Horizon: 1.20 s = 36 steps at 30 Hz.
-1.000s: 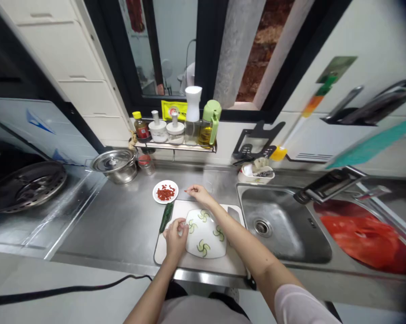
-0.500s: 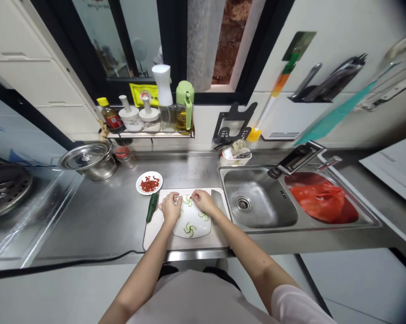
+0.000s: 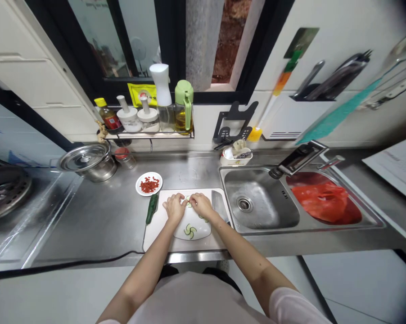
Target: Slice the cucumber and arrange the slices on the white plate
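Note:
A white plate (image 3: 202, 230) lies on a pale cutting board (image 3: 153, 236), with thin cucumber slices (image 3: 190, 231) fanned into pinwheels on it. At the plate's far edge my left hand (image 3: 176, 209) rests with fingers apart, thumb and forefinger beside the far pinwheel. My right hand (image 3: 202, 207) meets it from the other side, fingertips pinched over the same slices; anything between them is too small to make out. A piece of dark green cucumber (image 3: 151, 208) lies along the board's left edge. Beyond it stands a small white dish (image 3: 138, 184) of red dried berries (image 3: 149, 185).
A broad knife blade (image 3: 219, 201) lies on the board's right side. Further right is a steel sink (image 3: 260, 198) with a faucet (image 3: 299, 158) and a red plastic bag (image 3: 322, 200). A lidded pot (image 3: 98, 164) stands back left, near a shelf of seasonings (image 3: 149, 135).
My right hand has lowered slightly toward me, its fingertips now at the far pinwheel. My left hand's fingers have shifted closer to the right hand over those slices.

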Tool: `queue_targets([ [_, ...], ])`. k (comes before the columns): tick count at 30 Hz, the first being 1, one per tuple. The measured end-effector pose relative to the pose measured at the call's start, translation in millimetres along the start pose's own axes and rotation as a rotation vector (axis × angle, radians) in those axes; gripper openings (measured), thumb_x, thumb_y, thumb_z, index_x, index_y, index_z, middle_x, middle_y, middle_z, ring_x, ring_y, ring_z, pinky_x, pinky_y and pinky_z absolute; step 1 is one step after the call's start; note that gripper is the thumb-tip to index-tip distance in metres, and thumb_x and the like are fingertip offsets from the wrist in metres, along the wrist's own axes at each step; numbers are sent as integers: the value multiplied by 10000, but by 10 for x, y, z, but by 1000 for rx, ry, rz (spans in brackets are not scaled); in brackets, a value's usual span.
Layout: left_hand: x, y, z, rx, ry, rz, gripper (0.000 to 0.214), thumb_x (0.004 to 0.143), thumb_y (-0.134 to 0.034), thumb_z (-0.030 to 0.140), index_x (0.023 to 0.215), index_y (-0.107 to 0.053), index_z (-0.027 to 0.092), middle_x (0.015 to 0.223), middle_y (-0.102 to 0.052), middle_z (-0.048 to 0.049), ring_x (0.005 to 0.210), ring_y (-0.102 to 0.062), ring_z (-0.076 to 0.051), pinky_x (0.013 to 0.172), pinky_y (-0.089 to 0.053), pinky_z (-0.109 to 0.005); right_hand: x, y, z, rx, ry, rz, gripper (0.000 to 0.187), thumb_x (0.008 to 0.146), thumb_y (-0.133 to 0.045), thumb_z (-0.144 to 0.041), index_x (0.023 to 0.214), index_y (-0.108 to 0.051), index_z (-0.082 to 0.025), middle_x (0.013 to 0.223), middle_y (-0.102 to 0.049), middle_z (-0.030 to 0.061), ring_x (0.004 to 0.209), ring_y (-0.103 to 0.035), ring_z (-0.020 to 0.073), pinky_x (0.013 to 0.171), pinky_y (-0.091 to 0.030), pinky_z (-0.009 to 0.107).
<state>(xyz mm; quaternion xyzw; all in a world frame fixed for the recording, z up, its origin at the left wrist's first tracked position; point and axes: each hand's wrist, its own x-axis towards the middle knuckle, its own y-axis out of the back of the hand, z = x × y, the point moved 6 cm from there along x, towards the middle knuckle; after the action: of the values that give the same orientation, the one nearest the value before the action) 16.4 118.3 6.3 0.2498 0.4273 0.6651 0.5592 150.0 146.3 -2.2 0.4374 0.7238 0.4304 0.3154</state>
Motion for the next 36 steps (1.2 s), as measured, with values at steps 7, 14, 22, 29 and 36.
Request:
queue_targets([
  [7, 25, -41, 7, 22, -2, -11, 169, 843, -569, 390, 937, -613, 258, 960, -625, -40, 978, -508, -239, 841, -265, -373, -1, -16, -19, -42, 2, -22, 228, 932, -430, -275, 951, -646, -204, 977, -642, 55, 919, -511, 167, 765, -317, 251],
  [14, 34, -62, 29, 44, 6, -40, 167, 846, -567, 387, 945, -612, 259, 1006, -627, -46, 1000, -502, -241, 850, -265, -380, 2, 1, -30, -65, -7, -43, 231, 934, -422, -276, 954, -640, -205, 986, -637, 54, 925, -503, 167, 763, -314, 250],
  [22, 36, -85, 41, 61, -12, -42, 182, 867, -529, 392, 919, -639, 257, 1007, -624, -57, 1017, -500, -246, 843, -271, -381, 14, 12, -27, -44, -10, -32, 224, 925, -429, -267, 939, -644, -209, 966, -637, 56, 917, -508, 174, 752, -326, 258],
  [29, 34, -106, 41, 67, -3, -55, 195, 865, -525, 400, 920, -651, 262, 1004, -624, -59, 1019, -497, -250, 852, -270, -390, 27, 1, -11, -44, -6, -43, 212, 912, -439, -241, 933, -647, -206, 961, -632, 56, 916, -502, 172, 758, -327, 256],
  [36, 36, -132, 43, 69, -16, -54, 194, 863, -530, 396, 915, -650, 253, 1003, -621, -63, 1016, -495, -253, 861, -264, -395, 17, -20, 5, -45, 4, -52, 198, 902, -460, -243, 945, -651, -211, 970, -628, 56, 935, -499, 173, 773, -333, 253],
])
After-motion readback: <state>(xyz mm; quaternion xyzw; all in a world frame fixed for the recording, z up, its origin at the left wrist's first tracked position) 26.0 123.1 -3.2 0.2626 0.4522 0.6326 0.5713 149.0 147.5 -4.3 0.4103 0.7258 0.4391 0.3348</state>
